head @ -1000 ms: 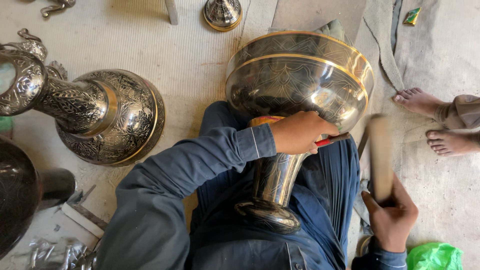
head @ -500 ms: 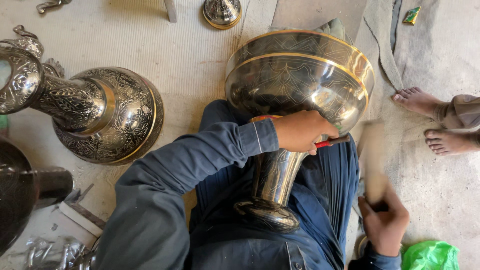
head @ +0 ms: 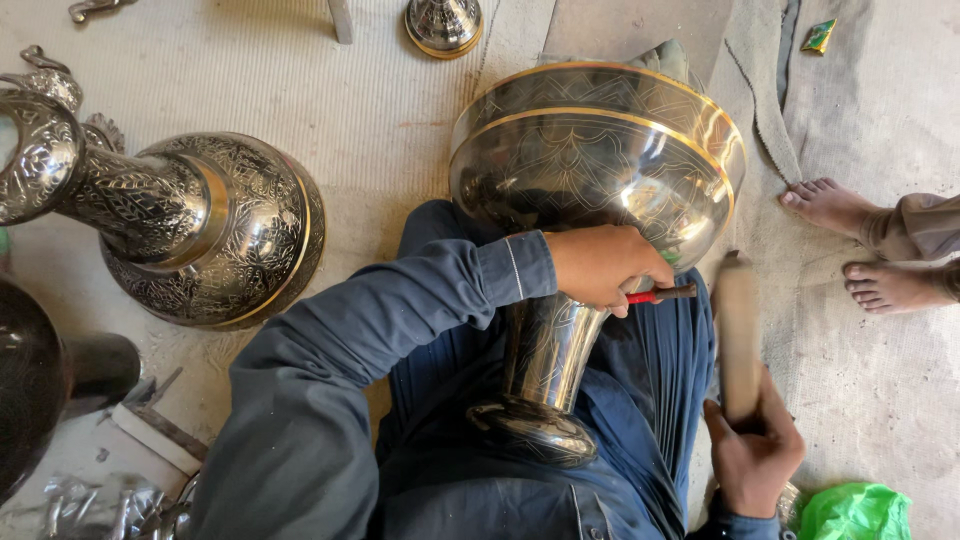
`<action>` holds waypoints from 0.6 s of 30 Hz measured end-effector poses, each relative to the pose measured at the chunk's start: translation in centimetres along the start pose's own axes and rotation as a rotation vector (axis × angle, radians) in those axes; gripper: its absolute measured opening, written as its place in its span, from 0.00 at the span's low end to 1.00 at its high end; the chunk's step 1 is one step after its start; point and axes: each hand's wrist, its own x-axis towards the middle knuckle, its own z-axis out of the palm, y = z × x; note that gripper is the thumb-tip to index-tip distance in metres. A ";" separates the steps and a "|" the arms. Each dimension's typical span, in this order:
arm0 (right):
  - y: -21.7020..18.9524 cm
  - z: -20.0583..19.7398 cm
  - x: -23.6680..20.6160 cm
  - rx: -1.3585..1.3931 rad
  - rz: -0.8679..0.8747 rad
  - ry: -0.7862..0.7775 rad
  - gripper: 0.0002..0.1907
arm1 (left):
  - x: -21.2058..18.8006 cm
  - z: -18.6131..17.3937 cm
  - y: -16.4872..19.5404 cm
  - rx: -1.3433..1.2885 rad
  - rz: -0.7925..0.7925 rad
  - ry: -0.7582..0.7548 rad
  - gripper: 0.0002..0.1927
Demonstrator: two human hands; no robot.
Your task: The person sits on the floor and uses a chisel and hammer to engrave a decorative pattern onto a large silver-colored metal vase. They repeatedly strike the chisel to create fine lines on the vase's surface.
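A large engraved brass vase (head: 590,170) with gold bands lies across my lap, its foot (head: 535,430) toward me. My left hand (head: 605,265) rests on its neck and grips a small red-handled chisel (head: 665,294) set against the metal. My right hand (head: 752,450) holds a wooden mallet (head: 738,330) upright beside the vase, blurred by motion, its head just right of the chisel's end.
A second engraved vase (head: 190,225) lies on the floor at left, with a dark vessel (head: 40,380) below it. Another person's bare feet (head: 860,240) rest on the cloth at right. A green bag (head: 855,512) sits at bottom right, a small brass base (head: 443,22) at top.
My right hand has swung the mallet, first down and then back up toward the chisel. The left hand and the vase have stayed in place.
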 end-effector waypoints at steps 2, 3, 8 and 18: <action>-0.2 0.2 -0.2 -0.024 0.025 -0.001 0.25 | -0.1 -0.2 0.0 -0.001 -0.005 -0.021 0.26; -0.4 0.3 -0.3 -0.039 0.037 -0.006 0.19 | -0.2 -0.3 0.0 0.006 0.018 -0.012 0.26; -1.3 0.5 -0.3 -0.020 0.000 0.001 0.30 | -0.4 -0.4 0.0 -0.012 0.045 -0.017 0.26; -2.7 0.5 -0.2 -0.135 -0.143 -0.011 0.35 | -0.8 -0.4 -0.1 -0.004 0.048 -0.018 0.26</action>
